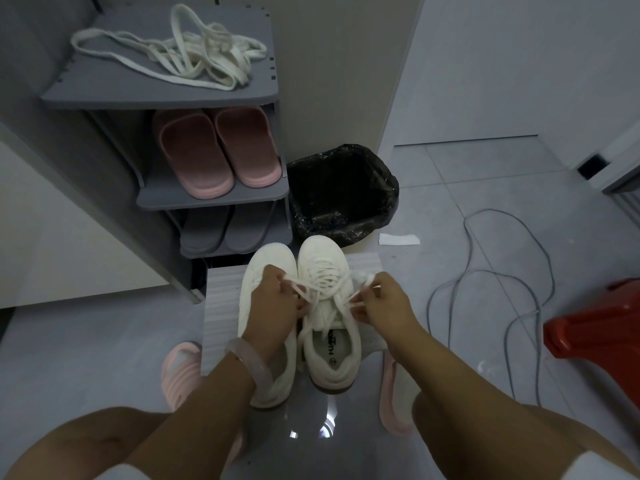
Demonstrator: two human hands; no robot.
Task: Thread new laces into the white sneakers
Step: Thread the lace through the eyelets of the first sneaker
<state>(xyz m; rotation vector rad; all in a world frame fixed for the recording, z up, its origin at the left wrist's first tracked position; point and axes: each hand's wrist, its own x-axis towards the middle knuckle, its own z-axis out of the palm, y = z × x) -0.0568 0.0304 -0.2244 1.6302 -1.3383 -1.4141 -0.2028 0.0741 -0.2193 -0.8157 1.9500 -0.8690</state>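
Floor: grey glossy tiles, with a white ribbed mat (221,299) under 2 white sneakers placed side by side, toes toward a grey shoe rack (214,199) and a bin lined with a black bag (343,192).
Right sneaker (329,327): laced across the front; both lace ends are drawn out sideways near the top eyelets.
Left sneaker (263,271): mostly hidden under the forearm, so whether it is laced I cannot tell.
Left hand (273,299): fingers curled, its grip pinching 1 lace end (294,289).
Right hand (384,299): fingers curled, its grip pinching the other lace end (360,282), pulled out to the side.
Progress: my guess is late in the threading of this shoe, with tightening or tying to come; the other shoe's state is unknown.
Spare laces (194,60): a tangled white heap on the rack's top shelf, old or new unclear.
Writing: a dark printed logo on the right sneaker's insole (330,344), too small to read with confidence.
Elsewhere: pink slippers (214,154) on the rack, grey cable (485,282) looping over the tiles.
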